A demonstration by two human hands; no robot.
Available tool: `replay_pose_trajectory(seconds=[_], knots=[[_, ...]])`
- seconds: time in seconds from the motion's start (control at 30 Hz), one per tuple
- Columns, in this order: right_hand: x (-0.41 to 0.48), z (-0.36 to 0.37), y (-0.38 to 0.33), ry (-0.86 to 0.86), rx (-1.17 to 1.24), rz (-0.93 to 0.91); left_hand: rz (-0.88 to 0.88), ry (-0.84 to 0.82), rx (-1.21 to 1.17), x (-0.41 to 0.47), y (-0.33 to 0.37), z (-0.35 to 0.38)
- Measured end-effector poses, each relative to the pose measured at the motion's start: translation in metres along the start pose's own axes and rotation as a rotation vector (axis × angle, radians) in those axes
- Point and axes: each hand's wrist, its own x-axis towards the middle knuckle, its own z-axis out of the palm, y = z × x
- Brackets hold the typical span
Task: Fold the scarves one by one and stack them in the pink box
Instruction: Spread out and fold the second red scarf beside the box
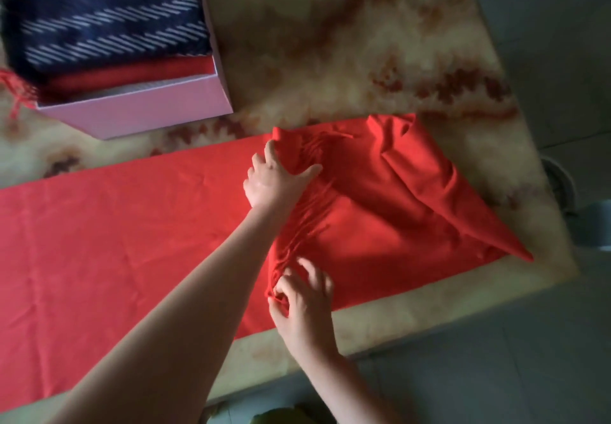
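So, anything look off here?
Two things. A red fringe spills over the pink box wall at its left corner. On the table, the red scarf has its right end folded back crooked and bunched, one corner jutting diagonally toward the table edge.

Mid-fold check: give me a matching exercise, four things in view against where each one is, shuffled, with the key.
Things:
1. navy striped scarf
2. long red scarf
3. left hand
4. right hand

Places:
A. at the near corner of the fringed edge
B. on top in the pink box
C. at the far corner of the fringed edge
D. spread on the table, right end folded over

Pairs: 1-B, 2-D, 3-C, 4-A.
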Motion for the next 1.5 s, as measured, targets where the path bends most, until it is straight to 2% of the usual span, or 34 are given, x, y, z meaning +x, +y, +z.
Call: replay_pose_trajectory(seconds=[0.13, 0.27, 0.33, 0.7, 0.93, 1.1, 1.2, 1.33, 1.43, 1.5], knots=[[-0.024, 0.008, -0.015, -0.093, 0.083, -0.047, 0.077, 0.093, 0.091, 0.0, -0.007, 0.011], [-0.024, 0.008, -0.025, -0.079, 0.095, 0.011, 0.036, 0.172, -0.292, 0.0, -0.036, -0.004], [-0.021, 0.006, -0.031, -0.06, 0.087, 0.011, 0.049, 0.227, -0.399, 0.002, -0.056, -0.02], [-0.037, 0.047, -0.12, -0.15, 0.191, -0.189, -0.049, 0.353, -0.403, 0.007, -0.16, -0.114], [-0.048, 0.086, -0.173, -0.297, 0.254, -0.211, -0.109, 0.417, -0.362, 0.005, -0.228, -0.153], [-0.05, 0.097, -0.165, -0.379, 0.303, -0.169, -0.133, 0.37, -0.307, 0.002, -0.247, -0.157], [-0.036, 0.082, -0.136, -0.283, 0.262, -0.193, -0.133, 0.393, -0.216, 0.005, -0.253, -0.148], [-0.004, 0.035, -0.062, -0.015, 0.097, -0.082, 0.055, 0.463, 0.024, 0.005, -0.233, -0.132], [0.009, -0.007, -0.001, 0.108, -0.131, 0.109, 0.314, 0.265, -0.056, 0.008, -0.19, -0.109], [0.008, -0.029, 0.032, 0.144, -0.232, 0.22, 0.41, 0.124, -0.118, 0.005, -0.155, -0.088]])
